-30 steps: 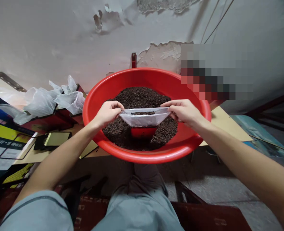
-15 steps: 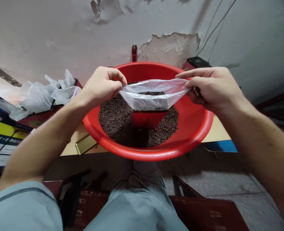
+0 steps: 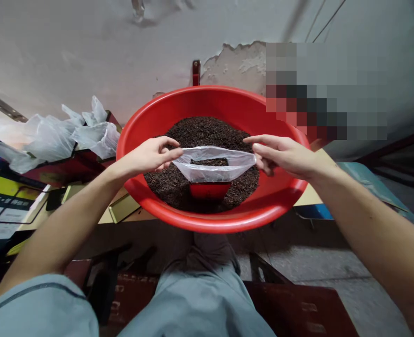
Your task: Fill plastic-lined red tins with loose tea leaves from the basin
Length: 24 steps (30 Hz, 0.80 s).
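Note:
A clear plastic bag (image 3: 207, 174) lines a small red tin (image 3: 209, 191), its mouth spread wide above the rim. Dark loose tea leaves, or something much like them, show inside. The tin sits on a heap of the same dark leaves (image 3: 207, 128) in a big red basin (image 3: 214, 225). At the bag's left corner is my left hand (image 3: 152, 155), thumb and forefinger apart. My right hand (image 3: 280, 153) is at the opposite corner, forefinger stretched out and fingers parted. Both hands are against or very close to the plastic edge.
Left of the basin stand dark red boxes with crumpled plastic bags (image 3: 54, 138) in them. A gold lid (image 3: 123, 207) lies at the table's front edge. A printed carton (image 3: 3, 196) is at far left. Behind is a peeling wall (image 3: 122, 56); a pixelated patch hides the upper right.
Both hands have come down with the bag and tin, nearer to me. Their pinch on the bag's corners has loosened and the fingers have spread.

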Motion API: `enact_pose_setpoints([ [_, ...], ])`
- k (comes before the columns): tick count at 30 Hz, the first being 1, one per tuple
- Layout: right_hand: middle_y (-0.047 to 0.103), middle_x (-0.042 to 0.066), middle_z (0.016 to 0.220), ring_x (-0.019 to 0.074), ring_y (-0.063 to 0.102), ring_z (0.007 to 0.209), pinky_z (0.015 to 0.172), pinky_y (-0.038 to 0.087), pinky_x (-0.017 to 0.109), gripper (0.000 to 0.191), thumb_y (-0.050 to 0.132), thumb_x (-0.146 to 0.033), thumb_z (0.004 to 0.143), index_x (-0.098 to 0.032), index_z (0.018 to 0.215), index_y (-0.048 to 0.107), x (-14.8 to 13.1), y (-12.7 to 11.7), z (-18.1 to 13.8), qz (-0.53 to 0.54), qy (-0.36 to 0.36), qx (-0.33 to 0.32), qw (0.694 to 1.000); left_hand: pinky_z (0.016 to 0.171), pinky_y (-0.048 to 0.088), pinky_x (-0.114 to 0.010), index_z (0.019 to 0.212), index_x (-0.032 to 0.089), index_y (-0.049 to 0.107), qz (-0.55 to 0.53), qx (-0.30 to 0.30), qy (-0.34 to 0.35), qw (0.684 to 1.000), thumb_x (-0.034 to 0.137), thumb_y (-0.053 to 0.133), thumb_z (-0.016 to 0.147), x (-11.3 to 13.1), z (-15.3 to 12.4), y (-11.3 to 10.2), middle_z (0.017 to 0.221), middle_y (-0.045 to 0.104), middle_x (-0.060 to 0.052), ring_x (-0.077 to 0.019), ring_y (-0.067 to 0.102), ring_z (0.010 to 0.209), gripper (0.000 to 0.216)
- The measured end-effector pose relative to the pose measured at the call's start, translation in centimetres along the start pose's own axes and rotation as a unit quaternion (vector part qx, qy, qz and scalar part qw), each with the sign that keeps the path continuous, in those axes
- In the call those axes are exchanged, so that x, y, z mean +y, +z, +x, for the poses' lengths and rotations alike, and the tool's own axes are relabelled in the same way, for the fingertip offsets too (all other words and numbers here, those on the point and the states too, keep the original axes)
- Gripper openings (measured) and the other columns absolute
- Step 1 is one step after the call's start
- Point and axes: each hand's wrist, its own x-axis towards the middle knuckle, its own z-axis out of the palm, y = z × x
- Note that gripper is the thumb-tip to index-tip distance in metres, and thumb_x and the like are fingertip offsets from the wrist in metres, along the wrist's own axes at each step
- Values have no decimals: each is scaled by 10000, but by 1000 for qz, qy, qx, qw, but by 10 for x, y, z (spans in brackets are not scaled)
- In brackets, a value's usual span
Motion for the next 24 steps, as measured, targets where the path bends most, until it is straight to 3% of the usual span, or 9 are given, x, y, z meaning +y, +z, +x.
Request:
enact_pose_setpoints([
  [3,688,4,831,173,646,659,562,531,285,1033,858,-531,757,-212,1632,412,10,-10,2,-60,1,-97,993,544,465,-234,1567,149,398,-19,-62,22,998,373,845,765,-21,4,2,844,681,5,-138,611,620,945],
  [5,716,20,909,196,675,763,638,554,298,1092,900,-514,682,-206,1623,440,12,-1,10,-100,-23,-130,986,625,503,-246,1533,145,453,-31,-49,70,996,342,906,670,-27,15,14,933,708,-18,-153,651,725,995],
  [8,760,46,1041,212,696,893,767,551,305,873,892,-494,681,-186,1454,627,3,29,30,-144,-97,-130,976,710,501,-257,1128,133,720,3,-24,140,990,321,866,708,-16,36,41,925,749,-33,-166,673,802,483],
  [11,766,24,907,183,674,793,685,476,263,520,906,-402,690,-162,1124,753,-13,62,50,-248,-109,-111,956,624,424,-237,796,139,711,71,-13,140,987,202,750,781,6,51,64,711,696,8,-138,628,678,75],
  [13,720,-5,740,151,629,650,589,414,252,378,921,-350,689,-157,956,735,-22,77,59,-282,-83,-87,952,585,383,-231,754,146,683,84,19,136,987,149,721,778,15,55,73,650,653,29,-127,600,626,45],
  [17,589,-61,504,130,545,455,467,360,247,300,905,-269,726,-181,838,642,-30,92,61,-233,-15,-83,969,628,417,-236,777,159,652,60,70,142,986,172,701,805,17,52,79,728,699,11,-145,644,695,58],
  [20,560,-63,450,127,532,414,437,359,235,228,833,-222,786,-189,792,607,-31,94,55,-191,-3,-74,979,673,449,-249,816,172,631,46,73,156,984,164,674,803,17,50,76,790,719,2,-161,666,765,46],
  [24,583,-51,462,113,537,397,410,371,215,139,701,-154,847,-186,758,599,-31,93,49,-120,4,-77,990,712,490,-274,895,191,576,14,44,168,985,139,675,743,21,50,70,834,710,12,-166,666,789,189],
])
